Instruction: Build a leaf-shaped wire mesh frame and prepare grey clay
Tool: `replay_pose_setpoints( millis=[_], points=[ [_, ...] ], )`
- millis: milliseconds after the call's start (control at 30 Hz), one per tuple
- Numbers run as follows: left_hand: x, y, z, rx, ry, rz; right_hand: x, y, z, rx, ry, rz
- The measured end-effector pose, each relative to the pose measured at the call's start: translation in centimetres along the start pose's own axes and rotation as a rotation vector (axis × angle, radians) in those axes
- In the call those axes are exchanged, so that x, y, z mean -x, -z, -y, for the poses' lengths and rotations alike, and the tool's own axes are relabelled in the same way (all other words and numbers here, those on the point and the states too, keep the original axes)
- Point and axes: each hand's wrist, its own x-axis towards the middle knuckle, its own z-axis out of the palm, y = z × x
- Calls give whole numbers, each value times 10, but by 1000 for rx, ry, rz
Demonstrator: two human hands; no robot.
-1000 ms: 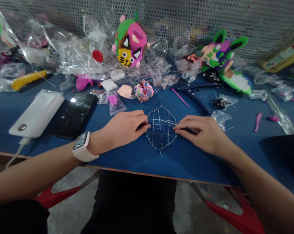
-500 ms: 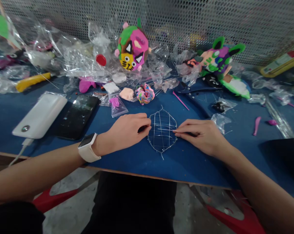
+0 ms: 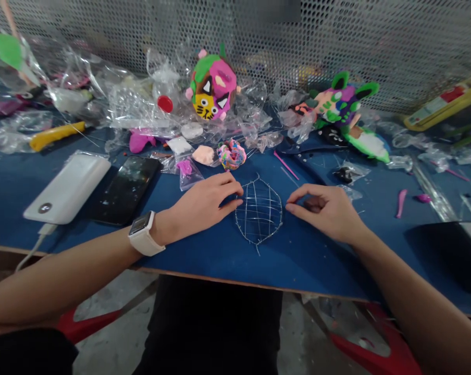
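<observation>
A leaf-shaped wire frame (image 3: 258,211) lies flat on the blue table in front of me. Thin wires cross inside it lengthwise and widthwise, and a short tail sticks out at its near end. My left hand (image 3: 206,203) rests at the frame's left edge, thumb and index finger parted, the fingertips at or just touching the rim. To the right of the frame, a small gap away, is my right hand (image 3: 325,211). Its thumb and forefinger are slightly apart with nothing visible between them, and the other fingers are curled.
Dark-handled pliers (image 3: 309,156) and a pink modelling tool (image 3: 286,164) lie beyond the frame. Clay lumps and a painted round cat figure (image 3: 214,87) stand among plastic bags. A phone (image 3: 128,190) and white power bank (image 3: 68,187) sit left; a dark box (image 3: 450,255) sits right.
My right hand has let go of a thin wire piece over the frame and drawn back slightly right. The fingers of my left hand have loosened at the left rim.
</observation>
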Motion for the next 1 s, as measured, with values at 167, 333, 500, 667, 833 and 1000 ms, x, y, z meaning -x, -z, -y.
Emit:
replay_pose_setpoints(
  millis=[167,333,500,667,833,1000],
  points=[
    [-1,-4,6,17,15,10,-4,-6,-5,28,72,-35],
    [-3,-6,2,59,40,-32,-5,-11,-7,0,64,-40],
    [-8,-8,2,121,74,-47,-6,-14,-3,2,53,-63],
    [-8,-3,8,122,37,-7,-6,-14,-1,15,69,-68],
    [-6,1,12,57,-17,48,-5,-15,-4,58,87,-79],
    [-7,1,12,43,-31,69,-3,-15,-3,114,118,-85]
  ],
)
